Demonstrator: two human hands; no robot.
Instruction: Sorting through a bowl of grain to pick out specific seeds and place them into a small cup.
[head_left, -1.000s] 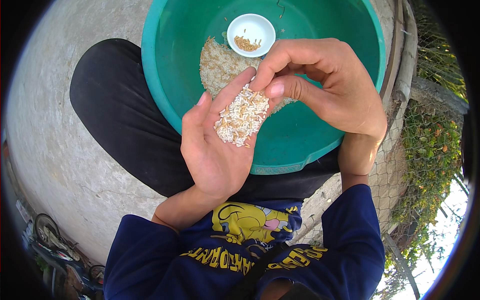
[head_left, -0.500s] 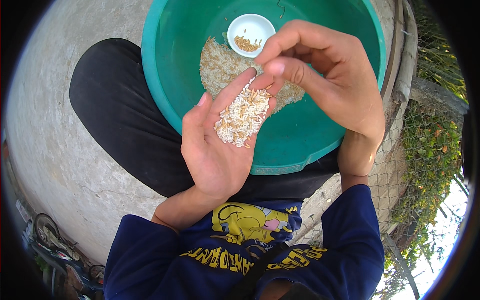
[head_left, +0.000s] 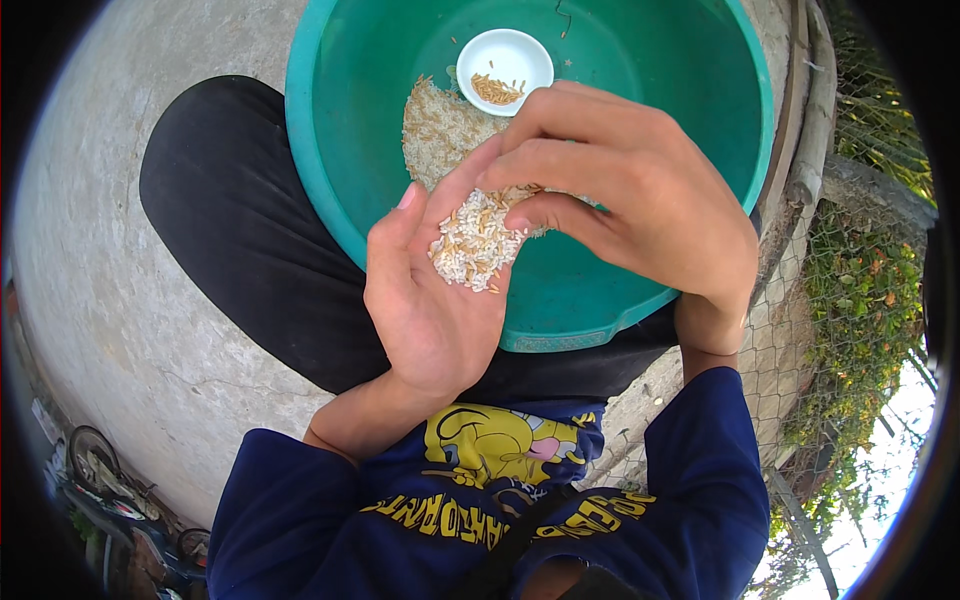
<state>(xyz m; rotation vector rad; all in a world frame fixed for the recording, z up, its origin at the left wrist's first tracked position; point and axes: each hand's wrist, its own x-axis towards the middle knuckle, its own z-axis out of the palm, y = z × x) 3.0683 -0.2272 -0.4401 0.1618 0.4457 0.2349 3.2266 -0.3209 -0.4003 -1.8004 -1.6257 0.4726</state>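
My left hand (head_left: 428, 325) is palm up and cupped, holding a small heap of white rice (head_left: 468, 245) mixed with brown unhusked grains. Over that palm hovers my right hand (head_left: 630, 190), thumb and forefinger apart, their tips at the upper edge of the heap. No grain shows between them. Beyond both hands, a small white bowl (head_left: 537, 72) with some brown unhusked grains (head_left: 494, 90) sits inside a large green basin (head_left: 350, 130). A wider spread of rice (head_left: 436, 125) lies on the basin floor, partly hidden behind my hands.
The basin rests against my legs, one black trouser leg (head_left: 235, 220) bent at its left. Concrete floor (head_left: 130, 330) spreads to the left, with a bicycle wheel (head_left: 92, 455) at lower left. Wire fencing (head_left: 775, 370) and plants (head_left: 855, 300) stand on the right.
My right hand has come down and left from near the bowl to the heap in my left palm, its thumb and forefinger parting. My left hand has hardly moved.
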